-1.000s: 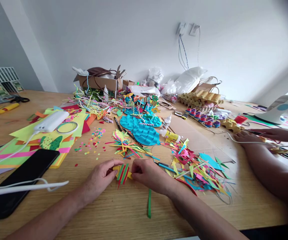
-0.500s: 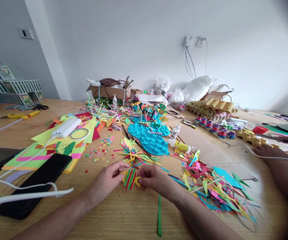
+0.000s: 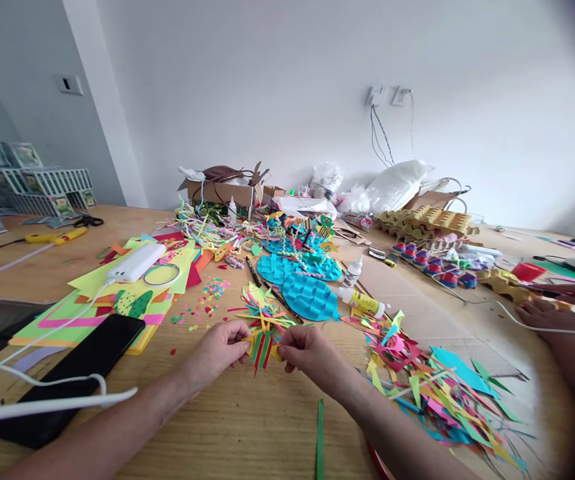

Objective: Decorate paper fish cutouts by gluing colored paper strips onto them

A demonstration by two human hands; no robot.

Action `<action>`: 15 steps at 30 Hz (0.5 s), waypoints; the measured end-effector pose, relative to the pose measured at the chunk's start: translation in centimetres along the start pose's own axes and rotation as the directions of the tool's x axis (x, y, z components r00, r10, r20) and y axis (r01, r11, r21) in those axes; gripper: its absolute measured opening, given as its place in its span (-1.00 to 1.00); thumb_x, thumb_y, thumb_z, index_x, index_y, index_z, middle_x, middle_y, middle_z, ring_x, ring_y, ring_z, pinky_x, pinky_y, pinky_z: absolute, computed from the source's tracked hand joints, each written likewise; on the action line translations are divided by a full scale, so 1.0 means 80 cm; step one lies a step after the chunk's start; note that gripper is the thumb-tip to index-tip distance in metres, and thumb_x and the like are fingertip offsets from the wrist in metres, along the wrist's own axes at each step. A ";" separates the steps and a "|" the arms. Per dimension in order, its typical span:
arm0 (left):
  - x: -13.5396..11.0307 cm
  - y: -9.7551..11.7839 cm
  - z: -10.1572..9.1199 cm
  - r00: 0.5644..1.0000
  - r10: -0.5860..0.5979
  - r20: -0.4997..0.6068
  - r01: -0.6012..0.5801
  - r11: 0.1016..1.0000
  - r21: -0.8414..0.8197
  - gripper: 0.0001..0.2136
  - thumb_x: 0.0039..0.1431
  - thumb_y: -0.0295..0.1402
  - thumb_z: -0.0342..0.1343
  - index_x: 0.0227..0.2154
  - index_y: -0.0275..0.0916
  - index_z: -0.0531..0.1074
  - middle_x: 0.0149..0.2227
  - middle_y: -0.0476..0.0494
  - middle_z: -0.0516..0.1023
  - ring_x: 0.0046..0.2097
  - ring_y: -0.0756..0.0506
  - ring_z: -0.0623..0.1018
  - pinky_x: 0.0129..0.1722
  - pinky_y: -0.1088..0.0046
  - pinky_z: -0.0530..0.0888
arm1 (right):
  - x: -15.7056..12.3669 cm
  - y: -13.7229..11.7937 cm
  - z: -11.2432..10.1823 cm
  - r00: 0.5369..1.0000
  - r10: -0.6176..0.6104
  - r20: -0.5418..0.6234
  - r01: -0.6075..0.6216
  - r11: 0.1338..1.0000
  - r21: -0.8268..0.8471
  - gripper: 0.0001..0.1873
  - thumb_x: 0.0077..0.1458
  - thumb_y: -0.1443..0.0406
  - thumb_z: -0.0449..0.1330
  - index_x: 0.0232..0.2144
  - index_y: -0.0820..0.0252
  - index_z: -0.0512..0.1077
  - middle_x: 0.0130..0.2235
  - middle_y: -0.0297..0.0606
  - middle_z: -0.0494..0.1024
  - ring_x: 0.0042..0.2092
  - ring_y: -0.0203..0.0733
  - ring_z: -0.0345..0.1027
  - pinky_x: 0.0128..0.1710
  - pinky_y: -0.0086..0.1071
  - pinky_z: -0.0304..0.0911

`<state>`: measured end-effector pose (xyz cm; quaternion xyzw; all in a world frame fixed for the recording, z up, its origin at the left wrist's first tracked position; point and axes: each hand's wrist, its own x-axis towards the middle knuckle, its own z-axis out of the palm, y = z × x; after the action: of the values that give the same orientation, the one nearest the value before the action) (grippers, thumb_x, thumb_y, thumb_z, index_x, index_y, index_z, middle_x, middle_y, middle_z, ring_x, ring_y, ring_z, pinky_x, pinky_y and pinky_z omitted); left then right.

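Between my two hands is a small yellow paper fish [image 3: 263, 349] with red and green strips across it, some strip ends hanging below its edge. My left hand [image 3: 228, 345] pinches its left end between thumb and fingers. At the opposite end my right hand [image 3: 301, 349] grips it the same way. Just beyond the fish lies a pile of thin paper strips [image 3: 261, 303]. A blue fish-scale paper shape [image 3: 310, 297] rests farther back. Nearer to me, a single green paper strip [image 3: 320, 437] lies on the table below my right hand.
A black phone [image 3: 67, 380] and a white power bank [image 3: 136, 263] with cables are at left, on and beside coloured paper. Glue bottles [image 3: 364, 303] stand and lie right of centre, near paper scraps [image 3: 437, 393]. Another person's hand [image 3: 550, 317] is at far right, by egg cartons [image 3: 424, 220].
The view has shifted slightly, so the background sits a little lower. Both hands keep hold of the fish, which looks a bit more stretched level between them.
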<state>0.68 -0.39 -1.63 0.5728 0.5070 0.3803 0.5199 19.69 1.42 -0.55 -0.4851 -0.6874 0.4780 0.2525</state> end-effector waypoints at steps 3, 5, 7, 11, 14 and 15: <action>0.004 0.008 -0.001 1.000 0.024 -0.018 -0.024 1.000 0.018 -0.85 -0.19 -0.27 0.11 -0.57 -0.24 0.32 -0.63 0.09 0.36 -0.56 0.03 0.38 -0.60 0.58 0.25 | 0.003 -0.001 -0.004 1.000 -0.013 -0.026 0.013 1.000 0.005 -0.92 -0.17 0.33 0.05 -0.60 0.20 0.32 -0.59 -0.43 0.36 -0.57 -0.34 0.31 -0.59 -0.50 0.15; 0.008 0.010 -0.004 0.998 0.040 -0.043 -0.039 0.999 0.032 -0.85 -0.19 -0.27 0.10 -0.57 -0.24 0.32 -0.63 0.08 0.38 -0.56 0.03 0.38 -0.59 0.57 0.26 | 0.002 -0.004 -0.010 0.998 -0.020 -0.061 0.020 1.000 0.001 -0.93 -0.16 0.33 0.05 -0.60 0.20 0.31 -0.59 -0.43 0.35 -0.57 -0.35 0.30 -0.58 -0.51 0.14; 0.016 0.012 -0.012 0.994 0.058 -0.089 -0.054 0.997 0.047 -0.85 -0.20 -0.27 0.10 -0.58 -0.24 0.32 -0.64 0.08 0.38 -0.57 0.03 0.38 -0.60 0.57 0.26 | -0.002 -0.010 -0.017 0.994 -0.025 -0.105 0.023 0.999 -0.023 -0.92 -0.13 0.34 0.05 -0.60 0.20 0.30 -0.59 -0.43 0.35 -0.55 -0.36 0.29 -0.56 -0.51 0.13; 0.043 0.023 -0.047 0.962 0.117 -0.247 -0.099 0.991 0.085 -0.85 -0.13 -0.28 0.12 -0.53 -0.24 0.33 -0.62 0.08 0.39 -0.54 0.01 0.42 -0.57 0.56 0.31 | -0.019 -0.021 -0.027 0.993 -0.056 -0.106 0.040 0.988 -0.149 -0.89 -0.06 0.34 0.02 -0.56 0.20 0.31 -0.59 -0.40 0.36 -0.51 -0.32 0.28 -0.53 -0.49 0.09; 0.072 0.037 -0.085 0.904 0.157 -0.397 -0.112 0.984 0.135 -0.85 0.01 -0.30 0.12 -0.39 -0.26 0.37 -0.53 0.05 0.42 -0.47 0.00 0.46 -0.50 0.54 0.36 | -0.035 -0.028 -0.028 0.991 -0.108 -0.073 0.083 0.956 -0.282 -0.87 -0.03 0.36 0.02 -0.56 0.19 0.31 -0.58 -0.38 0.38 -0.51 -0.32 0.26 -0.53 -0.49 0.05; 0.082 0.042 -0.099 0.880 0.163 -0.446 -0.103 0.983 0.155 -0.85 0.07 -0.31 0.11 -0.34 -0.28 0.37 -0.47 0.02 0.44 -0.42 -0.01 0.47 -0.45 0.51 0.39 | -0.040 -0.030 -0.028 0.989 -0.133 -0.064 0.105 0.940 -0.323 -0.87 -0.02 0.37 0.02 -0.56 0.18 0.31 -0.59 -0.39 0.38 -0.51 -0.33 0.24 -0.53 -0.49 0.04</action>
<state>-4.99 7.86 2.44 0.5324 0.5975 0.5062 0.3215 21.76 -0.76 2.89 -0.4969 -0.7723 0.3234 0.2282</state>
